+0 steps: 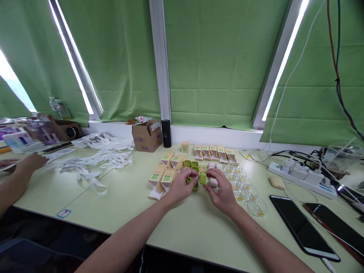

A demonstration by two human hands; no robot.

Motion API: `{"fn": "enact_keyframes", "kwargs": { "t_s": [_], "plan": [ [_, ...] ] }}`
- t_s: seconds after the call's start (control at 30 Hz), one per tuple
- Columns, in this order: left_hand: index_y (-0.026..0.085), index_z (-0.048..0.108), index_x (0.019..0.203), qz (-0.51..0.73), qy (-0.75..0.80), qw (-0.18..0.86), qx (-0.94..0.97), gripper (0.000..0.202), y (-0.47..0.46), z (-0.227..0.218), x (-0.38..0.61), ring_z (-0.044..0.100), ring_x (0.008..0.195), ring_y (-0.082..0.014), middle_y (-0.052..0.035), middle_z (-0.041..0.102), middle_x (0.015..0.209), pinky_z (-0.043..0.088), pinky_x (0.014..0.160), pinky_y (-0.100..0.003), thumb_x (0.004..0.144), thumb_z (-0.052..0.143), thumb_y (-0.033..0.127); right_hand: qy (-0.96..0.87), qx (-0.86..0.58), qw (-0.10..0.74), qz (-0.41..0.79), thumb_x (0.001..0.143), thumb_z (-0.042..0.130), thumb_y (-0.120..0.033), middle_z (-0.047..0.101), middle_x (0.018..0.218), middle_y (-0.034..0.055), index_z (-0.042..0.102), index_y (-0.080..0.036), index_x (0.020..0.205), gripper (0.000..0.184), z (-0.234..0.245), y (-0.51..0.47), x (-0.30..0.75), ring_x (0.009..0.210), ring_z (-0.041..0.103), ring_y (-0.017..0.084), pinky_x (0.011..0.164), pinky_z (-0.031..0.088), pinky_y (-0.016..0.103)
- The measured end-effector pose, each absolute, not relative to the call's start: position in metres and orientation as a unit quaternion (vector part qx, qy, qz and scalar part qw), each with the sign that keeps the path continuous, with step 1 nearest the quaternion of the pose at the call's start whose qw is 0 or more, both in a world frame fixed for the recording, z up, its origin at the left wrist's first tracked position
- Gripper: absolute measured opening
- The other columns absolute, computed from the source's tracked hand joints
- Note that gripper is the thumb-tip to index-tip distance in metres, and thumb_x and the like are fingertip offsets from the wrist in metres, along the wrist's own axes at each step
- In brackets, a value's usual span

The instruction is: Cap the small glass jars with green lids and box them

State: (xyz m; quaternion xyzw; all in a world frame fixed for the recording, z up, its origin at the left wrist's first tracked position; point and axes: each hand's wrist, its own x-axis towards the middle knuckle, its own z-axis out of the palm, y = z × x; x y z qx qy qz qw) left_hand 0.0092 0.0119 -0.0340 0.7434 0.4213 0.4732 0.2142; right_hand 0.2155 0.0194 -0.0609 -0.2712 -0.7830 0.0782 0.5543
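Note:
Both my hands meet over the middle of the pale green table [182, 227]. My left hand [182, 184] is closed in a pinch on a small green case [191, 179]. My right hand [222, 189] is closed on another small green case [203, 178], with a white piece [214, 182] by its fingers. More green cases [191, 163] lie just beyond. Small tan boxes with green labels [160, 178] lie to the left. A row of similar open boxes [214, 152] stands behind. Several clear plastic trays with yellow dots [241, 185] lie to the right.
A cardboard box [146, 136] and black cylinder [166, 133] stand at the back. White straps [99, 151] are piled on the left. Another person's hand [30, 163] rests at far left. Two dark phones [303, 225], a power strip [301, 174] and cables lie on the right.

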Motion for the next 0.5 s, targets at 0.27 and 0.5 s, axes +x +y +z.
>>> {"fn": "enact_keyframes", "kwargs": {
  "t_s": [0.27,0.5],
  "plan": [
    [0.018,0.066,0.085,0.475,0.422,0.223,0.739,0.019,0.0123,-0.0335,0.0104,0.060,0.081,-0.0174,-0.0036,0.062,0.085,0.049,0.075,-0.029,0.095,0.062,0.034,-0.788,-0.276,0.545,0.077,0.094,0.065,-0.024,0.063,0.124,0.0139,0.058,-0.025,0.131,0.037,-0.0624,0.0199,0.2160,0.116,0.065,0.030,0.095,0.061,0.047],
    [0.018,0.065,0.083,0.479,0.420,0.232,0.735,0.019,0.0130,-0.0341,0.0105,0.060,0.082,-0.0177,-0.0037,0.063,0.085,0.049,0.076,-0.030,0.094,0.062,0.033,-0.784,-0.274,0.551,0.085,0.094,0.065,-0.022,0.064,0.123,0.0137,0.058,-0.024,0.129,0.036,-0.0607,0.0186,0.2144,0.112,0.066,0.029,0.094,0.061,0.046]
  ]
}}
